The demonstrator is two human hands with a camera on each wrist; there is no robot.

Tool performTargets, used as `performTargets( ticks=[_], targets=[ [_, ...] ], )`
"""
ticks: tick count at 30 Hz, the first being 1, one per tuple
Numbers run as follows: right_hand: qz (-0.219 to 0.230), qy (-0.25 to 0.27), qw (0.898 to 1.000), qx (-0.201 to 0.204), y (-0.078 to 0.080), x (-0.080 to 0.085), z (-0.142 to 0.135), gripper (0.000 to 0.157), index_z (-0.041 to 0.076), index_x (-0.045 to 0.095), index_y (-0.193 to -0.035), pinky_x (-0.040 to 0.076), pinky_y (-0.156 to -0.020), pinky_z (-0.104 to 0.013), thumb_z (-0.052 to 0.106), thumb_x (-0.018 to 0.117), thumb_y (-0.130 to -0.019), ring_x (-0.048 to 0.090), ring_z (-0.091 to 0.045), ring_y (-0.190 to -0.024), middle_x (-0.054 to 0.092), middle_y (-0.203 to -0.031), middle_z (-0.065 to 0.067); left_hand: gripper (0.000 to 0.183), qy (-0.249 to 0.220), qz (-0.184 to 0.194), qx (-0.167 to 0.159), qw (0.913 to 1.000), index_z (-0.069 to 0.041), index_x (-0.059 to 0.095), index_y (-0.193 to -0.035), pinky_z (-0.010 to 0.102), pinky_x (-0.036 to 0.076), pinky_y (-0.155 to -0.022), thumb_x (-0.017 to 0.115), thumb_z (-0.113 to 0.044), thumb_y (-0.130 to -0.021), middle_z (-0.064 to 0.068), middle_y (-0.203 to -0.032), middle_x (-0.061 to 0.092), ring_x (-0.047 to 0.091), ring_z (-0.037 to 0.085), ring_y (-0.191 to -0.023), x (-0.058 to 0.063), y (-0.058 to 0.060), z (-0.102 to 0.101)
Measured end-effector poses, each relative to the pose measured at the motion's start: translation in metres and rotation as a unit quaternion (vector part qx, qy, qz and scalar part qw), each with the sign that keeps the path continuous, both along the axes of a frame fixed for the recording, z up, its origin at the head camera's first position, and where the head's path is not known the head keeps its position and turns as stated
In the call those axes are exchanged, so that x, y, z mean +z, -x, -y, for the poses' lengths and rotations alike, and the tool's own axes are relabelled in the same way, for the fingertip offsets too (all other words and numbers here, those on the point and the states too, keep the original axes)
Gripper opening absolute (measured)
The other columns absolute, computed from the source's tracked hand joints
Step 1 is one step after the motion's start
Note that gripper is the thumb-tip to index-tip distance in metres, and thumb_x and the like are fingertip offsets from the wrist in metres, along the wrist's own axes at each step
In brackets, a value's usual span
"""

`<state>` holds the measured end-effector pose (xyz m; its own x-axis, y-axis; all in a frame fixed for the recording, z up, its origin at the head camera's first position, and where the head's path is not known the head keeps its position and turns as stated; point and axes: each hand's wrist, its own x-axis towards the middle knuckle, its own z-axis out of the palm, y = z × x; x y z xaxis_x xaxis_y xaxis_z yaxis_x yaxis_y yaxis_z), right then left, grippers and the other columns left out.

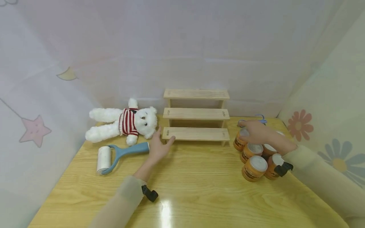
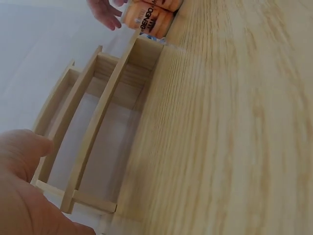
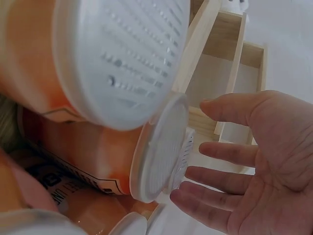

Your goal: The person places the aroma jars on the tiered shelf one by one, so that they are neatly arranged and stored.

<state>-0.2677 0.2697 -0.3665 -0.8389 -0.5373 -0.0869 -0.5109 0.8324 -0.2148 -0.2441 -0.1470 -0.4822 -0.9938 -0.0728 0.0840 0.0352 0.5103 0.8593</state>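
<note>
A three-tiered wooden shelf [image 1: 196,134] stands against the back cloth. My left hand [image 1: 158,148] is at its lower left end, thumb and fingers spread apart; in the left wrist view the thumb [image 2: 32,147] overlaps the end of the shelf. At the right, my right hand [image 1: 256,131] hangs over a group of orange cans [image 1: 252,172] with white lids, close to the back one. The right wrist view shows its fingers extended and parted beside a perforated lid [image 3: 142,54], with nothing in the palm.
Left of the shelf lies a white teddy bear [image 1: 146,122] in a red-striped sweater. A lint roller [image 1: 119,153] with a blue handle lies in front of it, handle end beside my left hand. Behind my right hand a small blue-purple object [image 1: 262,120] shows partly.
</note>
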Motion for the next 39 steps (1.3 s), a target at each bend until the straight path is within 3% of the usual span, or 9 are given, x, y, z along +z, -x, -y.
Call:
performTargets(
  ticks=[6, 10, 14, 17, 20, 26, 34, 39],
  targets=[
    [0.018, -0.027, 0.999, -0.02, 0.005, 0.0, 0.002, 0.056, -0.006, 0.059, -0.144, 0.06, -0.077, -0.046, 0.014, 0.076, -0.094, 0.072, -0.039, -0.105, 0.066, -0.139, -0.03, 0.086, -0.004, -0.002, 0.02, 0.9998, -0.009, 0.024, -0.17, 0.055, 0.034, -0.13, 0.068, -0.042, -0.104, 0.015, -0.174, 0.034, 0.034, 0.038, -0.159, -0.013, 0.008, -0.004],
    [0.0, -0.039, 0.999, -0.019, 0.012, -0.002, -0.001, 0.058, -0.004, 0.067, -0.136, 0.059, -0.074, -0.043, 0.017, 0.083, -0.084, 0.072, -0.035, -0.098, 0.073, -0.128, -0.026, 0.076, -0.021, 0.001, 0.03, 0.9993, -0.011, 0.031, -0.169, 0.055, 0.046, -0.121, 0.064, -0.039, -0.107, 0.017, -0.17, 0.04, 0.048, 0.038, -0.151, -0.019, 0.012, -0.005],
    [-0.022, -0.007, 0.999, -0.037, 0.015, 0.002, -0.003, 0.052, 0.0, 0.074, -0.127, 0.058, -0.077, -0.045, 0.02, 0.087, -0.08, 0.071, -0.034, -0.098, 0.076, -0.122, -0.023, 0.066, -0.044, -0.005, 0.033, 0.9985, -0.01, 0.039, -0.166, 0.054, 0.055, -0.111, 0.063, -0.032, -0.108, 0.019, -0.167, 0.044, 0.059, 0.04, -0.14, -0.019, 0.013, -0.005],
    [-0.01, 0.031, 0.997, -0.07, 0.015, 0.018, 0.0, 0.049, 0.001, 0.074, -0.124, 0.058, -0.08, -0.047, 0.019, 0.088, -0.081, 0.069, -0.034, -0.102, 0.074, -0.124, -0.023, 0.063, -0.054, -0.015, 0.037, 0.9977, -0.008, 0.042, -0.164, 0.053, 0.057, -0.108, 0.064, -0.028, -0.108, 0.019, -0.166, 0.045, 0.062, 0.04, -0.137, -0.017, 0.016, -0.005],
    [-0.008, 0.044, 0.996, -0.078, 0.017, 0.036, 0.004, 0.048, 0.001, 0.072, -0.123, 0.057, -0.077, -0.045, 0.019, 0.088, -0.082, 0.068, -0.032, -0.097, 0.073, -0.122, -0.023, 0.064, -0.062, -0.019, 0.045, 0.9969, -0.007, 0.043, -0.163, 0.052, 0.057, -0.109, 0.066, -0.025, -0.107, 0.018, -0.166, 0.046, 0.062, 0.039, -0.137, -0.016, 0.019, -0.005],
    [-0.021, 0.059, 0.996, -0.07, 0.016, 0.062, 0.013, 0.044, 0.005, 0.075, -0.121, 0.053, -0.068, -0.036, 0.019, 0.087, -0.081, 0.069, -0.031, -0.094, 0.075, -0.118, -0.019, 0.065, -0.061, 0.002, 0.042, 0.9972, -0.006, 0.042, -0.164, 0.051, 0.059, -0.105, 0.067, -0.026, -0.106, 0.017, -0.166, 0.046, 0.065, 0.039, -0.132, -0.019, 0.016, -0.005],
    [-0.022, 0.113, 0.991, -0.07, 0.026, 0.101, 0.025, 0.047, 0.003, 0.073, -0.126, 0.054, -0.071, -0.035, 0.014, 0.083, -0.082, 0.071, -0.036, -0.104, 0.074, -0.12, -0.02, 0.063, -0.055, -0.007, 0.055, 0.9969, -0.009, 0.044, -0.163, 0.047, 0.063, -0.096, 0.067, -0.026, -0.106, 0.013, -0.166, 0.048, 0.072, 0.035, -0.121, -0.02, 0.012, -0.013],
    [-0.045, 0.096, 0.993, -0.054, 0.029, 0.121, 0.034, 0.047, 0.007, 0.074, -0.128, 0.055, -0.072, -0.035, 0.017, 0.082, -0.083, 0.072, -0.037, -0.107, 0.075, -0.12, -0.019, 0.064, -0.048, 0.008, 0.056, 0.9972, -0.01, 0.044, -0.162, 0.041, 0.065, -0.088, 0.068, -0.027, -0.106, 0.014, -0.164, 0.049, 0.075, 0.032, -0.113, -0.022, 0.009, -0.019]
  ],
)
